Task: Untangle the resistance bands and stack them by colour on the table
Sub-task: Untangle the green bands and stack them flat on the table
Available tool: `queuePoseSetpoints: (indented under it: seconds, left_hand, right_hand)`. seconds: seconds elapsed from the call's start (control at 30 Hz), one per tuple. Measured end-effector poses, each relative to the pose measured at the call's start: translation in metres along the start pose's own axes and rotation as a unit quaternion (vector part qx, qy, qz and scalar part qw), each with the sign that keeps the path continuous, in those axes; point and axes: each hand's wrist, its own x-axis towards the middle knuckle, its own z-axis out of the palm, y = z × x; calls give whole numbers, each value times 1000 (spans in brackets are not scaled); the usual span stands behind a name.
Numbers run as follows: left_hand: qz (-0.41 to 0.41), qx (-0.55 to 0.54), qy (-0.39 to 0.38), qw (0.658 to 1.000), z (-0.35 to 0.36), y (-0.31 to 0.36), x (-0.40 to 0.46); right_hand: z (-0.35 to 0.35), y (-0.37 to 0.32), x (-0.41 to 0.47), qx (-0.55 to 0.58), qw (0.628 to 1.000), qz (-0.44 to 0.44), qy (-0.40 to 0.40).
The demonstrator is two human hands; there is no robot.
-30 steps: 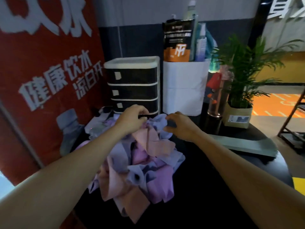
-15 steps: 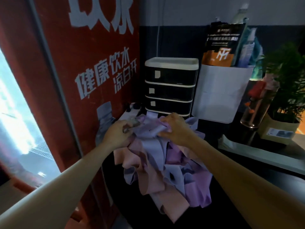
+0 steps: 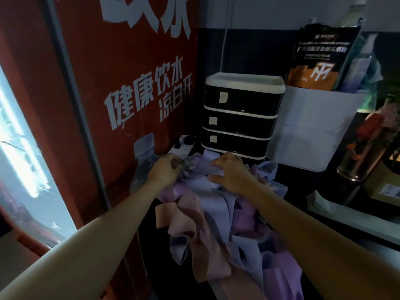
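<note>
A tangled heap of resistance bands (image 3: 218, 230) in lavender, pink and purple lies on the dark table (image 3: 337, 239), spilling toward its near-left edge. My left hand (image 3: 165, 169) is at the heap's far-left top, its fingers curled round a greyish-green band end (image 3: 187, 163). My right hand (image 3: 230, 173) rests on top of the heap a little to the right, fingers bent down onto a lavender band (image 3: 203, 169). The two hands are a short gap apart.
A black-and-white drawer unit (image 3: 240, 118) stands just behind the heap. Right of it are a white box (image 3: 311, 131) holding a black pouch (image 3: 322, 59), a glass bottle (image 3: 365, 146) and a flat white slab (image 3: 355, 217). A red sign panel (image 3: 121, 94) closes the left side.
The camera has swung left and closer. My hands have shifted only slightly on top of the heap and keep their hold on the bands.
</note>
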Motion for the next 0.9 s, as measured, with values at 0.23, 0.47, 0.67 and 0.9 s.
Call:
queuePoseSetpoints:
  seconds: [0.23, 0.47, 0.67, 0.9]
  left_hand:
    - [-52, 42, 2, 998, 30, -3, 33]
    - [-58, 41, 39, 997, 35, 1, 35]
    - [32, -75, 52, 995, 13, 26, 26]
    - [119, -152, 61, 979, -13, 87, 10]
  right_hand:
    - [13, 24, 18, 7, 1000, 9, -18]
    - [20, 33, 26, 32, 999, 32, -11]
    - [1, 25, 9, 74, 997, 22, 12]
    - [-37, 15, -21, 78, 996, 26, 36]
